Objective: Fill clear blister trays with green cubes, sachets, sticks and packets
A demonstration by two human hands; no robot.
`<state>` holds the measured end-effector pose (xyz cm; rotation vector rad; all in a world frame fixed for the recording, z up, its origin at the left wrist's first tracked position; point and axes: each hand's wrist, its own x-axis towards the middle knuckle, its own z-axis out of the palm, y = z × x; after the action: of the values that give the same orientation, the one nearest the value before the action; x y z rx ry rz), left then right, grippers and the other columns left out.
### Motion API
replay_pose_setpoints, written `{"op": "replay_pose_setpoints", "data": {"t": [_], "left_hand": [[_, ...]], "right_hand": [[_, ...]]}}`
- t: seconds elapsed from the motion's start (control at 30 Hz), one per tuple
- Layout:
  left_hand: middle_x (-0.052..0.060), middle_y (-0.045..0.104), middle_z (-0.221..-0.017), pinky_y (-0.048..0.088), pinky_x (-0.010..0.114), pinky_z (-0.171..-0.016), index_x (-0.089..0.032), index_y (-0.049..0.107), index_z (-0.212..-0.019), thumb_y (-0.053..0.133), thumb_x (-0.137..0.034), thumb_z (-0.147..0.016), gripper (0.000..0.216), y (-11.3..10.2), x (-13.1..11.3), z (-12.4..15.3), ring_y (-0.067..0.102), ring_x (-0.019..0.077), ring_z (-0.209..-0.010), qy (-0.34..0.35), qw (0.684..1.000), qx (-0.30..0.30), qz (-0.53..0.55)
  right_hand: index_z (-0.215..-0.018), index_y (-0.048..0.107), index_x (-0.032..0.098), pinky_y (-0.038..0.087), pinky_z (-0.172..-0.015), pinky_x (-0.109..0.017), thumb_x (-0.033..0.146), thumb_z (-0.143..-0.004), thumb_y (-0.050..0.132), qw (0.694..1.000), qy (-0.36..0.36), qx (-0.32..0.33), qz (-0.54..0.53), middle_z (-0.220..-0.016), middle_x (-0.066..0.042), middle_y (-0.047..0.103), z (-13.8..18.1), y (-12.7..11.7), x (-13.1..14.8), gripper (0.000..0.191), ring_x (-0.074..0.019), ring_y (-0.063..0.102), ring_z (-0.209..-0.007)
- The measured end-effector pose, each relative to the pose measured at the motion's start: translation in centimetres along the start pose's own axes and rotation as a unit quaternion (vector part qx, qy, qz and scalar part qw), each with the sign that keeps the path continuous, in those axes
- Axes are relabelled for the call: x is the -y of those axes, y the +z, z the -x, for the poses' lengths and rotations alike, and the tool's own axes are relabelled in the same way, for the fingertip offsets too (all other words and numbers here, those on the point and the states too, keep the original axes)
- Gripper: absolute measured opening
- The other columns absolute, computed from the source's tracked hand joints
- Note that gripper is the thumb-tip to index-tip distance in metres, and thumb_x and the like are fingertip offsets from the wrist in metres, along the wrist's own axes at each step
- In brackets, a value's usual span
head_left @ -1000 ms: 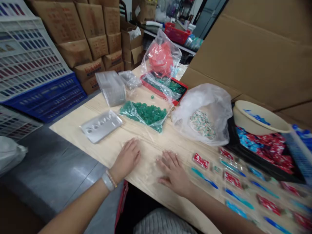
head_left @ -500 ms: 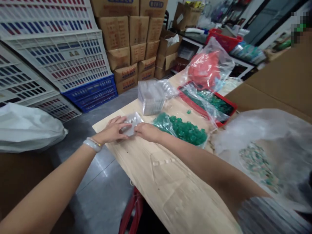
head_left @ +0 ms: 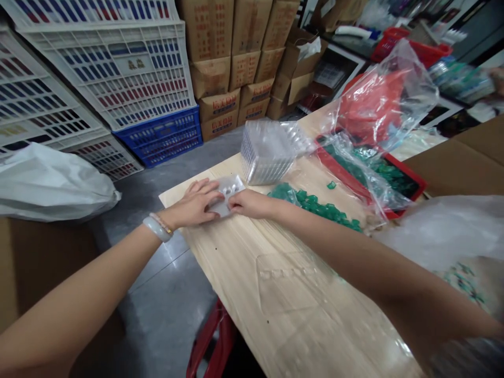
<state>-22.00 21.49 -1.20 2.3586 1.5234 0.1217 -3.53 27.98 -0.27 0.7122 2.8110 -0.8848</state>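
Observation:
A clear plastic blister tray (head_left: 231, 185) with round bumps lies near the far left corner of the wooden table (head_left: 236, 252). My left hand (head_left: 197, 203) rests on its left side with fingers spread, a bangle on the wrist. On its right side, my right hand (head_left: 249, 203) has curled fingers pressed down at the tray; whatever is between the fingertips is hidden. Just right of that hand lies a heap of small green plastic pieces (head_left: 321, 207), partly behind my forearm. Behind the hands stands a stack of clear plastic trays (head_left: 268, 152).
A red bin (head_left: 338, 168) holds more green pieces under clear film. Past it sits a clear bag of red pieces (head_left: 370, 105). A flat clear plastic sheet (head_left: 289, 281) lies nearer me. Crates (head_left: 118, 79) and cartons (head_left: 220, 115) are stacked behind; a white sack (head_left: 55, 184) is at left.
The view has shifted, so the scene sits further right in the picture. Both hands stay at the tray, the left still spread and the right still curled.

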Motion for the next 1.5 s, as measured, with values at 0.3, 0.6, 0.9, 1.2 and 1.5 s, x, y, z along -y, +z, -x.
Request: {"op": "replay_pose_setpoints", "data": {"t": [0.3,0.6,0.9,1.2,1.5], "left_hand": [[0.013,0.030,-0.136,0.016,0.051,-0.101,-0.013,0.056,-0.075,0.044,-0.017,-0.073,0.013,-1.5,-4.1,0.7,0.018,0.0280,-0.128,-0.017,0.995,-0.100,-0.009],[0.009,0.042,-0.128,0.026,0.042,-0.101,-0.019,0.053,-0.099,0.045,-0.036,-0.080,0.027,-0.8,-10.2,7.8,0.033,0.0204,-0.122,0.062,0.992,-0.092,0.062],[0.009,0.034,-0.132,0.015,0.054,-0.098,-0.021,0.055,-0.101,0.060,-0.053,-0.060,0.052,-0.8,-1.2,-0.8,0.019,0.0336,-0.125,-0.029,0.998,-0.059,0.013],[0.005,0.034,-0.131,0.019,0.039,-0.101,-0.022,0.059,-0.086,0.054,-0.051,-0.066,0.036,-0.9,1.6,-2.5,0.025,0.0243,-0.122,0.027,0.999,0.014,0.035],[0.004,0.033,-0.133,0.016,0.043,-0.100,-0.022,0.060,-0.082,0.051,-0.046,-0.071,0.028,-0.6,1.0,-2.0,0.020,0.0259,-0.124,0.015,0.999,0.008,0.034]], "right_hand": [[-0.087,0.057,0.014,0.031,-0.065,-0.028,0.014,-0.080,0.041,0.955,-0.055,-0.114,0.267,-0.086,-0.008,0.056,1.7,-1.4,2.6,0.018,-0.0182,0.048,-0.080],[-0.082,0.054,0.015,0.028,-0.063,-0.030,0.010,-0.080,0.042,0.954,-0.049,-0.025,0.296,-0.078,-0.006,0.054,12.8,2.1,4.9,0.014,-0.0167,0.046,-0.075],[-0.076,0.058,0.013,0.034,-0.066,-0.029,0.025,-0.076,0.054,0.964,0.092,0.051,0.244,-0.079,-0.009,0.058,13.1,2.7,4.0,0.013,-0.0190,0.053,-0.077],[-0.082,0.060,0.013,0.035,-0.072,-0.025,0.021,-0.078,0.051,0.985,-0.021,-0.068,0.160,-0.080,-0.005,0.057,-0.1,0.1,-0.5,0.012,-0.0155,0.051,-0.081],[-0.081,0.062,0.011,0.035,-0.073,-0.024,0.014,-0.081,0.044,0.992,-0.005,-0.073,0.103,-0.081,-0.007,0.057,0.8,0.2,-0.7,0.018,-0.0140,0.050,-0.080]]}}
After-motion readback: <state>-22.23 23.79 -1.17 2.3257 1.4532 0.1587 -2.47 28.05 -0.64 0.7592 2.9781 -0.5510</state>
